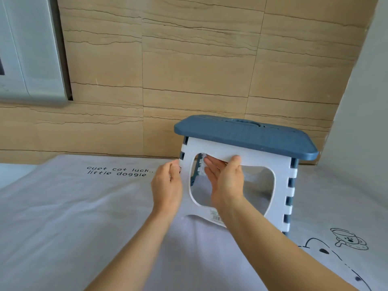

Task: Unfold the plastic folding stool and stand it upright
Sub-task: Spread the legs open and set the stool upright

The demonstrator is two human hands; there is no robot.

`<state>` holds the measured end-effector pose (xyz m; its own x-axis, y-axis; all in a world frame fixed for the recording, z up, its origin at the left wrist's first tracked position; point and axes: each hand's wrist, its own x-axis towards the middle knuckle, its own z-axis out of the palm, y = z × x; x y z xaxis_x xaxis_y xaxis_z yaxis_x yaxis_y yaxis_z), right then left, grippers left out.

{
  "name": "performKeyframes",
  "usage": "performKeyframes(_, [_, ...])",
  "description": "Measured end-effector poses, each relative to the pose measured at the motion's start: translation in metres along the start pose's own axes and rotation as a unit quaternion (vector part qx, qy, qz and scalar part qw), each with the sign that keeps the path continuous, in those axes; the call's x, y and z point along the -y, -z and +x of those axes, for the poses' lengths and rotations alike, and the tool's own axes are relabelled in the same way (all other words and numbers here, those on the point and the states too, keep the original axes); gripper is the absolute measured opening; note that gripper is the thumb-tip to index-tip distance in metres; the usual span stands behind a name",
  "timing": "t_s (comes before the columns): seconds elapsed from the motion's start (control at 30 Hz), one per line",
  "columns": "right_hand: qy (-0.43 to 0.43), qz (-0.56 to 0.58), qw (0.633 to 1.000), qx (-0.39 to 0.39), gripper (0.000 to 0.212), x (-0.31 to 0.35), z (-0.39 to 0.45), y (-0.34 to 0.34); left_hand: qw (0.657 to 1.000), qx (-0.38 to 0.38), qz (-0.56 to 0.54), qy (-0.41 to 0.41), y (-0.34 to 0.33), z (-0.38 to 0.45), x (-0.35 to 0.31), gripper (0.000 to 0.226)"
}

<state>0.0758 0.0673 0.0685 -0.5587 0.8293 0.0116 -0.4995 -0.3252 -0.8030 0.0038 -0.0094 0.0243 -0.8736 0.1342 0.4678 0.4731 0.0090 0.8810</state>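
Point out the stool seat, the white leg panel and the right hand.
stool seat (pixel 241 134), head view, middle of the blue top.
white leg panel (pixel 281 185), head view, right upright of the near panel.
right hand (pixel 225 183), head view, back of the hand.

There is one view only, from a wide-angle camera on the person's head. It looks forward and down along both forearms, which enter from the bottom edge. It is close to the stool (pixel 241 171), which sits near the middle of the picture. The upper half shows the wood-pattern wall (pixel 199 59); the lower half shows the printed sheet (pixel 73 206). Straight lines bend near the edges.
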Motion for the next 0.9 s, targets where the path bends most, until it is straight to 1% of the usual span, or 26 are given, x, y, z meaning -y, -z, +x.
performKeyframes(0.1, [-0.012,0.012,1.0,0.004,0.053,0.009,0.008,0.011,1.0,-0.001,-0.013,0.016,-0.004,0.002,-0.004,0.03])
performKeyframes(0.23, [-0.024,0.018,1.0,0.005,0.062,0.019,0.014,0.023,0.995,0.039,-0.069,0.067,-0.009,0.003,-0.011,0.043])
performKeyframes(0.3, [-0.027,0.019,0.999,0.0,0.064,0.024,0.017,0.028,0.985,0.07,-0.11,0.11,-0.012,0.003,-0.018,0.05])
performKeyframes(0.37, [-0.036,0.019,0.999,-0.006,0.067,0.029,0.02,0.032,0.96,0.109,-0.186,0.179,-0.015,0.005,-0.026,0.05])
performKeyframes(0.43, [-0.041,0.013,0.999,-0.019,0.069,0.032,0.022,0.036,0.913,0.145,-0.281,0.258,-0.018,0.009,-0.033,0.05])
performKeyframes(0.5, [-0.04,0.008,0.999,-0.032,0.069,0.035,0.023,0.039,0.861,0.171,-0.356,0.32,-0.019,0.015,-0.039,0.063])
performKeyframes(0.57, [-0.037,0.007,0.998,-0.044,0.068,0.036,0.023,0.041,0.826,0.203,-0.393,0.35,-0.018,0.019,-0.045,0.078])
performKeyframes(0.63, [-0.036,0.008,0.998,-0.049,0.066,0.037,0.024,0.041,0.806,0.23,-0.416,0.353,-0.018,0.022,-0.051,0.087])
performKeyframes(0.7, [-0.037,0.006,0.998,-0.05,0.065,0.037,0.023,0.041,0.79,0.24,-0.439,0.355,-0.019,0.025,-0.056,0.088])
performKeyframes(0.8, [-0.04,0.003,0.998,-0.051,0.065,0.037,0.023,0.04,0.773,0.243,-0.456,0.368,-0.018,0.029,-0.064,0.089])
performKeyframes(0.9, [-0.041,0.001,0.998,-0.048,0.065,0.038,0.023,0.041,0.766,0.236,-0.461,0.38,-0.019,0.031,-0.068,0.091])
